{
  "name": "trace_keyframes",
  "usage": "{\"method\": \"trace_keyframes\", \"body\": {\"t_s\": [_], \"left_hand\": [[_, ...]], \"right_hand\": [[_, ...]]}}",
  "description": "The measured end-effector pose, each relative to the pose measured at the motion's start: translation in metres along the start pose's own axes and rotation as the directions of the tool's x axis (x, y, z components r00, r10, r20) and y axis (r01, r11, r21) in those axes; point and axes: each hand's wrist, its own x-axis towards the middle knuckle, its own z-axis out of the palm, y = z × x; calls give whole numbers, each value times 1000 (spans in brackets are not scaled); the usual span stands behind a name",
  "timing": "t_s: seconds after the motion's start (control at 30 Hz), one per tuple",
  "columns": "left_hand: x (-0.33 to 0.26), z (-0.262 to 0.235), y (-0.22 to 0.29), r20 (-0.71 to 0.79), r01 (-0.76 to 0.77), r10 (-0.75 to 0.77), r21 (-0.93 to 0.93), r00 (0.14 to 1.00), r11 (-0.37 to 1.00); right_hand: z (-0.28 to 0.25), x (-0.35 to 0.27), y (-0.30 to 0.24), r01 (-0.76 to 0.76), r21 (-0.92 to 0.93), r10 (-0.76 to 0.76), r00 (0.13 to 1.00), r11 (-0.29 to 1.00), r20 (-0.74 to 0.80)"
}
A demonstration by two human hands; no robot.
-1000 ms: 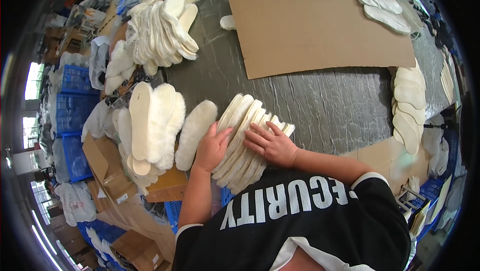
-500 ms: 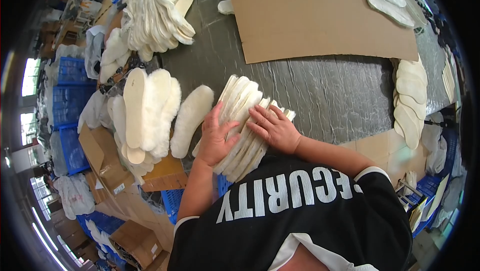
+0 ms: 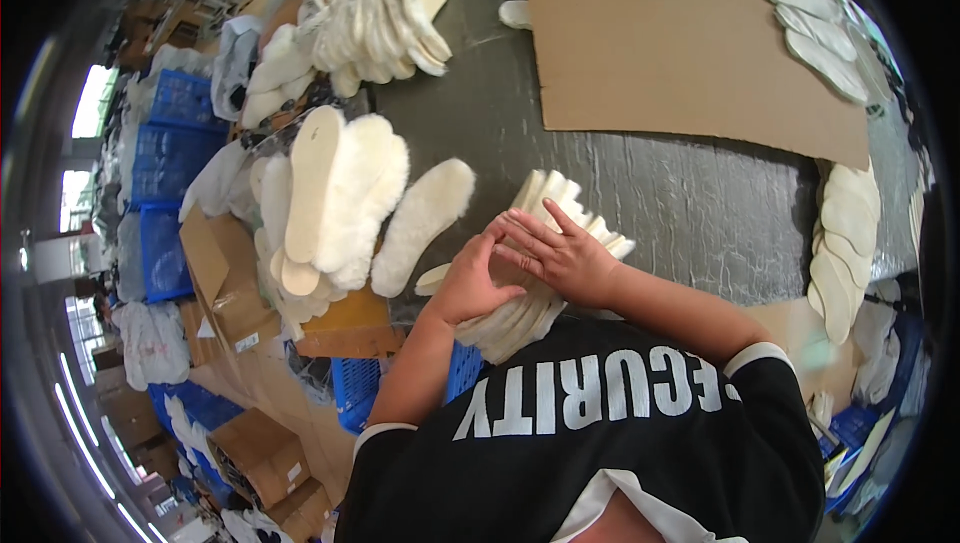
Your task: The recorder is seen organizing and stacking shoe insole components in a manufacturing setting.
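At the tabletop (image 3: 690,263), the right hand (image 3: 578,263), fingers (image 3: 566,224) spread, and left hand (image 3: 470,278), thumb apart, partly hide stacked insoles (image 3: 515,330).

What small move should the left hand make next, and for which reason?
Perhaps the left hand should nudge the jutting insole rightward, toward the stack: its end pokes out left of that hand, while the right hand lies across the stack.

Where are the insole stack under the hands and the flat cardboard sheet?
Insole stack (image 3: 516,329): head view, on its near end.
Cardboard sheet (image 3: 680,53): head view, on its bare middle.
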Motion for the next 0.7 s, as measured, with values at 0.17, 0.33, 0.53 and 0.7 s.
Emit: {"method": "trace_keyframes", "body": {"t_s": [0.17, 0.33, 0.53, 0.7], "left_hand": [[9, -24, -37, -21, 196, -229, -443, 973, 875], [4, -51, -73, -448, 449, -179, 621, 876, 643], [7, -68, -75, -224, 367, -298, 408, 928, 836], [29, -74, -83, -156, 283, -241, 387, 958, 877]], "right_hand": [[-4, 28, 13, 108, 104, -124, 979, 989, 162], [-2, 26, 14, 103, 167, -124, 985, 981, 121], [1, 23, 13, 94, 185, -111, 990, 978, 83], [2, 23, 14, 98, 199, -118, 989, 975, 94]]}}
